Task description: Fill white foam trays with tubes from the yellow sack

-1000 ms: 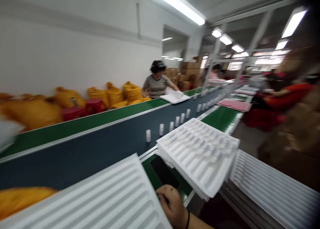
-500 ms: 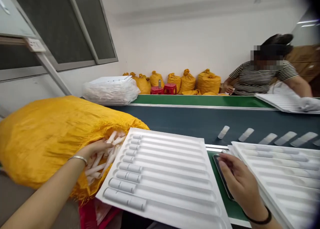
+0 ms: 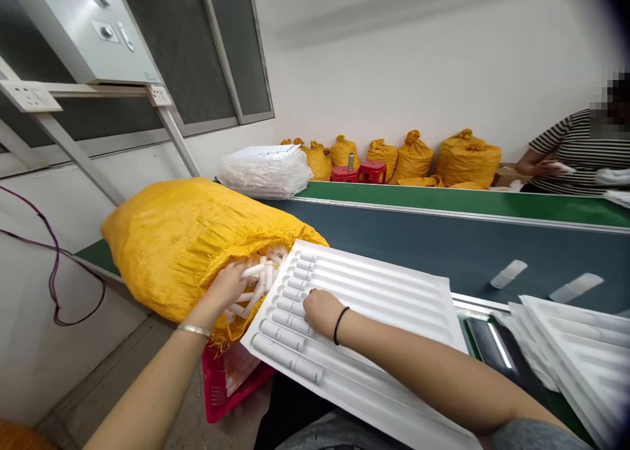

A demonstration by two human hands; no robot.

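Note:
My left hand point(image 3: 229, 285) reaches into the mouth of a yellow woven sack point(image 3: 187, 233), its fingers closed on a white tube point(image 3: 253, 271) among many loose ones. Beside the sack lies a white moulded tray point(image 3: 394, 276) with long grooves, tilted over my lap. Printed white tubes point(image 3: 280, 335) lie at the left ends of its grooves. Over these grooves my right hand point(image 3: 322, 313) is curled down, touching the tray's contents near the tube ends. Its fingertips are hidden, so what they grip does not show.
A dark phone point(image 3: 492, 345) and stacked trays point(image 3: 581, 345) lie at right. White tubes point(image 3: 509, 274) stand on the dark conveyor belt point(image 3: 394, 230). Across it, a person in a striped top point(image 3: 566, 148) works. A red crate point(image 3: 221, 391) is below; a wrapped bundle point(image 3: 266, 171) sits behind.
My right hand has moved left from beside the stacked trays onto the tubes in the tray. The left hand stays in the sack. The view has turned left.

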